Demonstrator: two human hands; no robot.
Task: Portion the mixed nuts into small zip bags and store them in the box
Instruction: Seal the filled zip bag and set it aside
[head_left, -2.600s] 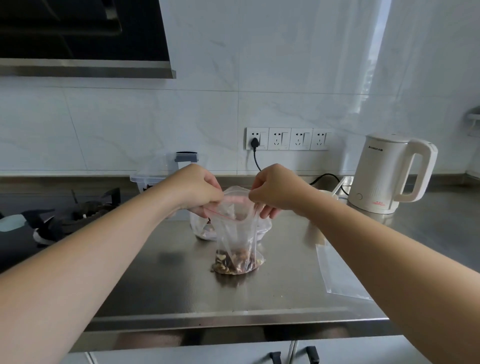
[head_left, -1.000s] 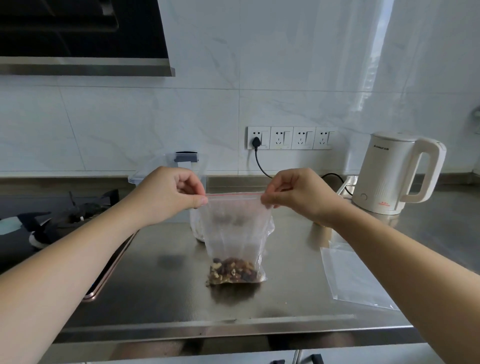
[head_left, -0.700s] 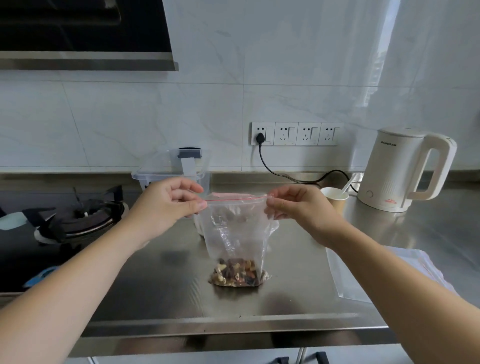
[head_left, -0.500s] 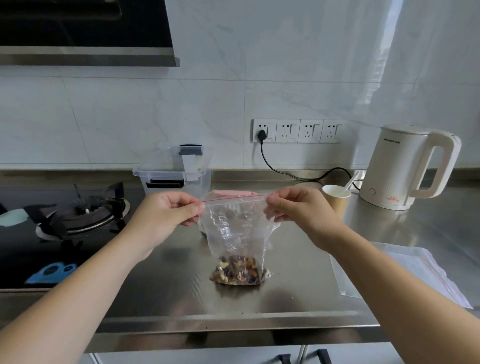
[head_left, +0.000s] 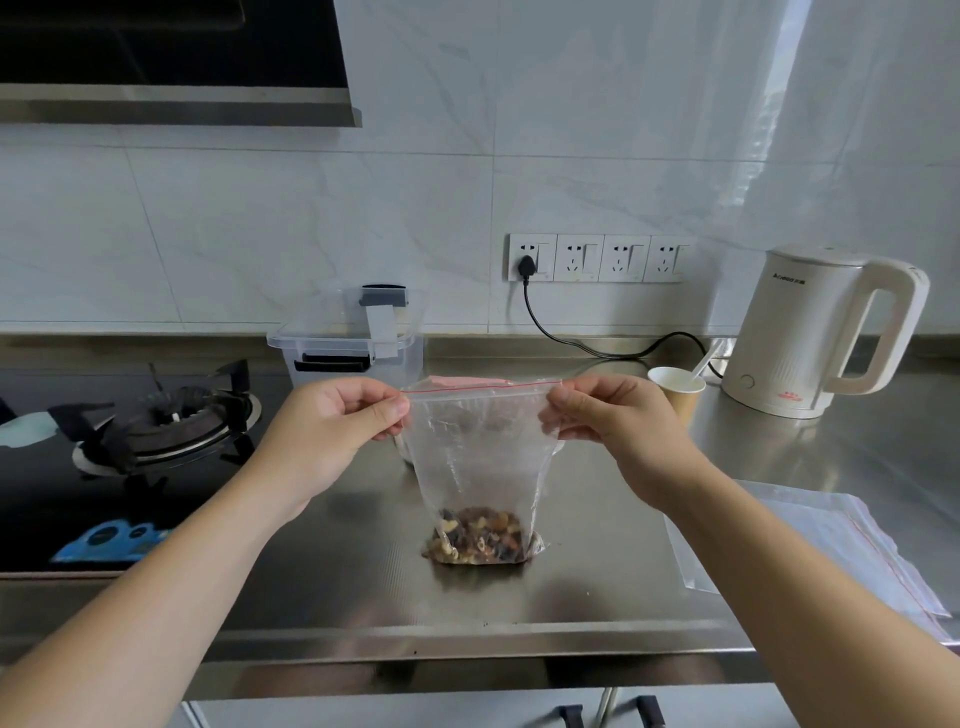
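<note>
Bag lowered, both hands pinching.

Both hands pinch the nut-filled zip bag upright on counter.

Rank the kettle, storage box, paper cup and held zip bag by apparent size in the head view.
1. kettle
2. zip bag, close to the kettle; nearer the camera, so unsure
3. storage box
4. paper cup

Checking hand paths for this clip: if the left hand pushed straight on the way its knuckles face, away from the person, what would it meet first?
Probably the clear lidded box, standing just beyond the left hand that pinches the zip bag. Depth is hard to judge from the head view.
</note>
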